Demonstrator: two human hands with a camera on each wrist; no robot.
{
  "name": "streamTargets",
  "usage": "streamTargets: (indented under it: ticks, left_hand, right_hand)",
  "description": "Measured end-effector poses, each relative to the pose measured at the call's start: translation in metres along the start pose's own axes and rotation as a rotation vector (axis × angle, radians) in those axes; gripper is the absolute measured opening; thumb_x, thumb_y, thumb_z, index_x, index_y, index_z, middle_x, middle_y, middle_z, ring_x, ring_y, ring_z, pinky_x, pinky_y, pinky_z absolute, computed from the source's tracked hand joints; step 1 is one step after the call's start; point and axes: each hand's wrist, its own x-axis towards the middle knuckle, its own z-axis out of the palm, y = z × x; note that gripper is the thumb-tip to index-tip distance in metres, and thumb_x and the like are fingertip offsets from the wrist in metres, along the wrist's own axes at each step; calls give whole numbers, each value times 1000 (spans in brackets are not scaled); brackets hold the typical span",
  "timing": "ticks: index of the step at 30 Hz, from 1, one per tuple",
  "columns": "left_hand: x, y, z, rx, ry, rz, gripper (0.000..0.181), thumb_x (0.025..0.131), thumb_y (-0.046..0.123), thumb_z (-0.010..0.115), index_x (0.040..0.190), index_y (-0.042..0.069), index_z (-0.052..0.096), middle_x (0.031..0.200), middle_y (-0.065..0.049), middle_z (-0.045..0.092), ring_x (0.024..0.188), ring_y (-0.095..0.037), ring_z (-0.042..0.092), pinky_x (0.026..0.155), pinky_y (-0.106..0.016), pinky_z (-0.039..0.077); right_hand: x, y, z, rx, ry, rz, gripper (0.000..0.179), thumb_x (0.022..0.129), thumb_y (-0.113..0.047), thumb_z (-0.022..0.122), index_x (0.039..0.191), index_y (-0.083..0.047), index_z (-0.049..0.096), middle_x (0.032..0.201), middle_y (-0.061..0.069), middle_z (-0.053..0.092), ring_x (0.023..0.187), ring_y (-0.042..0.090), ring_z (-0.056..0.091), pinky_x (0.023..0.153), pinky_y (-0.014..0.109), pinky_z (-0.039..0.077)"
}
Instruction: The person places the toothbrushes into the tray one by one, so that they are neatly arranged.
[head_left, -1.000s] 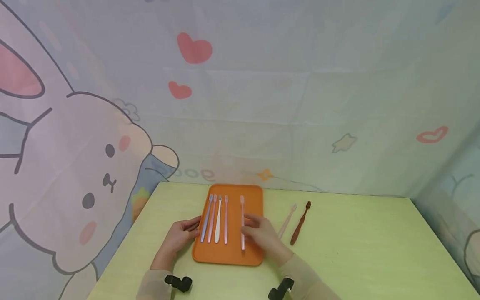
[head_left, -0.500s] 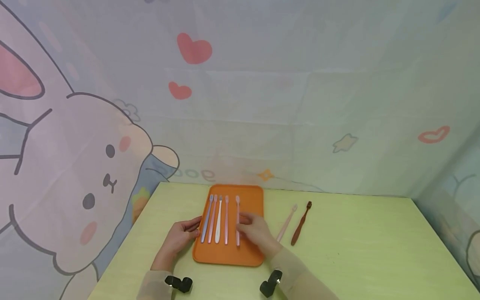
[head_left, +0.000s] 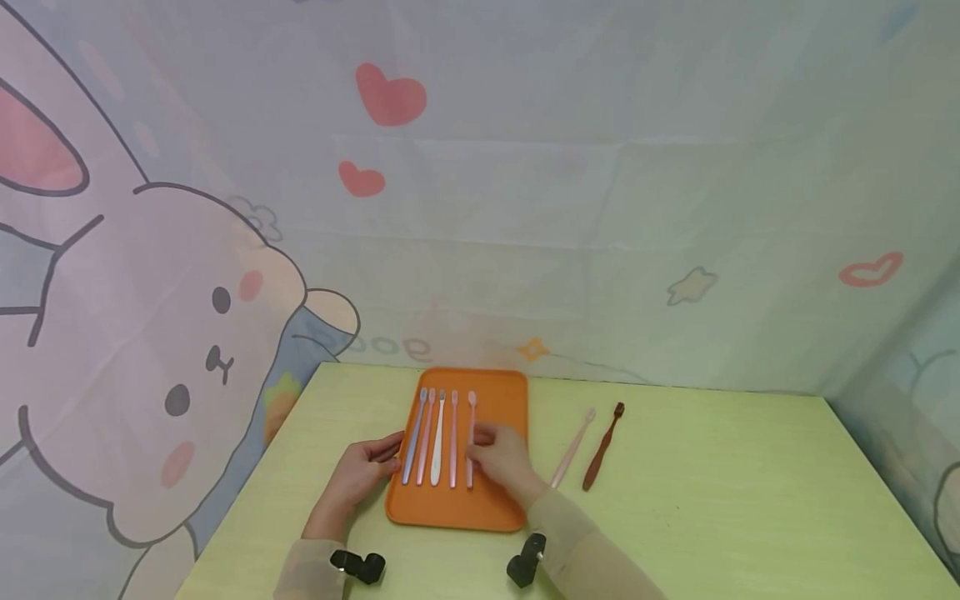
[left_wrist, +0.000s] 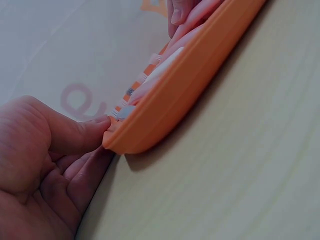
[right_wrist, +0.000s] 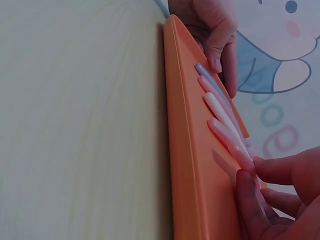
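An orange tray (head_left: 450, 512) lies on the table, with a row of toothbrushes side by side on it. From the left come a blue toothbrush (head_left: 413, 442), a pink one, a white toothbrush (head_left: 437, 446) and another pink one. At the row's right end, my right hand (head_left: 507, 460) pinches a pink toothbrush (head_left: 472, 407) by its handle, head pointing away from me. My left hand (head_left: 356, 477) grips the tray's left edge; the left wrist view shows the thumb on the rim (left_wrist: 111, 135) and fingers beneath.
Right of the tray, a pale pink toothbrush (head_left: 573, 447) and a brown toothbrush (head_left: 602, 448) lie slanted on the light green table (head_left: 720, 483). A printed cloth (head_left: 525, 208) with a rabbit and hearts hangs behind the table.
My right hand has slid left across the tray with the pink toothbrush, bringing it closer to the others in the row. My left hand stays at the tray's edge.
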Motion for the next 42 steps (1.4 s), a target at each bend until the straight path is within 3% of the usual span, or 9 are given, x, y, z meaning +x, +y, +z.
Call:
streamTargets:
  ticks: [18,27,37,42]
  left_hand:
    - [2,-2,3,17,19,-15,49,96,-8,68,145,-5,63,141,-24,65,139,-39,58,116,-53,44]
    - [1,-3,3,1,13,-7,49,97,-8,68,145,-5,63,141,-24,65,138,-38,58,114,-50,46]
    - [0,-3,1,12,4,6,49,97,-8,68,145,-6,63,141,-25,65,138,-39,59,114,-51,46]
    - [2,-6,0,12,7,6,49,96,-8,68,145,-6,63,141,-24,65,138,-39,58,115,-52,45]
  right_hand:
    - [-1,-9,5,-304,67,-81,39,89,-2,79,127,7,73,104,10,77,98,23,72,83,38,63]
    - [-1,-12,5,-323,51,-82,37,92,-1,78,127,9,72,106,13,76,99,26,72,83,37,63]
    - [-2,-12,4,-289,28,-91,34,93,0,78,124,11,73,99,11,75,80,16,69,66,28,61]
    - [-3,-14,3,-359,28,-95,35,91,-5,81,123,9,75,99,10,75,88,19,69,76,35,61]
